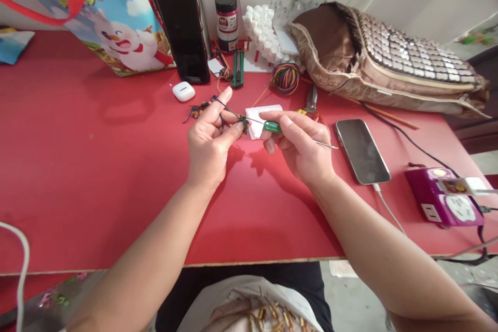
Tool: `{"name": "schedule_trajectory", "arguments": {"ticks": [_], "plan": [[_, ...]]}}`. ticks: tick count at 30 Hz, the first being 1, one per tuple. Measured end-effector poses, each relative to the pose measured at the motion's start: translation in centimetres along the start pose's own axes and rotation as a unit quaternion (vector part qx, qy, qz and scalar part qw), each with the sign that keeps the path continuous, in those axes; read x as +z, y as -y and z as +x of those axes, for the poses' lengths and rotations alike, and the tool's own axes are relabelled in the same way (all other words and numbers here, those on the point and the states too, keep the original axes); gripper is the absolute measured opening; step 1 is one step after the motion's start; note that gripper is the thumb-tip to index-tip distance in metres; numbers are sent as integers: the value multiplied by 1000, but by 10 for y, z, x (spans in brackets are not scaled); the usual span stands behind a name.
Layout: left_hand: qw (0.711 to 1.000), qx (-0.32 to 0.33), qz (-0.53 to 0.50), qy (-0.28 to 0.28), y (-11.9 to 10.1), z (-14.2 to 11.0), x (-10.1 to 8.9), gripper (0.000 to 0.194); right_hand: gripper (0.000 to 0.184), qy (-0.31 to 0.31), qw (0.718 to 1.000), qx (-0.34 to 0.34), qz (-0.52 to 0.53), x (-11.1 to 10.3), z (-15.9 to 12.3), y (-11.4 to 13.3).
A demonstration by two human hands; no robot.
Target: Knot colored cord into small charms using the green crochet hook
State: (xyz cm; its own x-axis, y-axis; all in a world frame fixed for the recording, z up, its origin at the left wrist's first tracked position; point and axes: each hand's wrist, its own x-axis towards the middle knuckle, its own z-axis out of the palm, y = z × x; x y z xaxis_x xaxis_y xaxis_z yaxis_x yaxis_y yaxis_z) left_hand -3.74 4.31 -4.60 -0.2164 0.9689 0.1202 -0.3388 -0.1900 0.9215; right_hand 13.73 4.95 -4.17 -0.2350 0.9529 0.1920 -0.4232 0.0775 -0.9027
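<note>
yarn piece [245, 123] pinched just left of the white paper [254, 130] by the half-curled left hand [210, 142], strand [230, 109] drawn over its index finger [224, 95], green-handled hook [272, 126] gripped at the paper's right edge by the curled right hand [305, 145], tip held to the yarn piece

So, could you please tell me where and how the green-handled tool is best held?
Probably by its thick green grip, coming from the right: a thin metal shaft shows at both ends, and its left end meets the yarn work in the left hand.
</note>
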Motion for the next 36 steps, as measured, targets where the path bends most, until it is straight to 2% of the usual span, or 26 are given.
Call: {"name": "schedule_trajectory", "arguments": {"ticks": [6,26,36], "plan": [[1000,5,4,-11,1,1,0,50,26,-16,1000,-1,-16,0,1,1],[998,15,53,-14,-2,-1,1,55,21,-4,999,1,-35,-4,0,0],[998,23,57,-16,-3,0,2,51,19,-1,999,-3,-39,-5,0,1]]}}
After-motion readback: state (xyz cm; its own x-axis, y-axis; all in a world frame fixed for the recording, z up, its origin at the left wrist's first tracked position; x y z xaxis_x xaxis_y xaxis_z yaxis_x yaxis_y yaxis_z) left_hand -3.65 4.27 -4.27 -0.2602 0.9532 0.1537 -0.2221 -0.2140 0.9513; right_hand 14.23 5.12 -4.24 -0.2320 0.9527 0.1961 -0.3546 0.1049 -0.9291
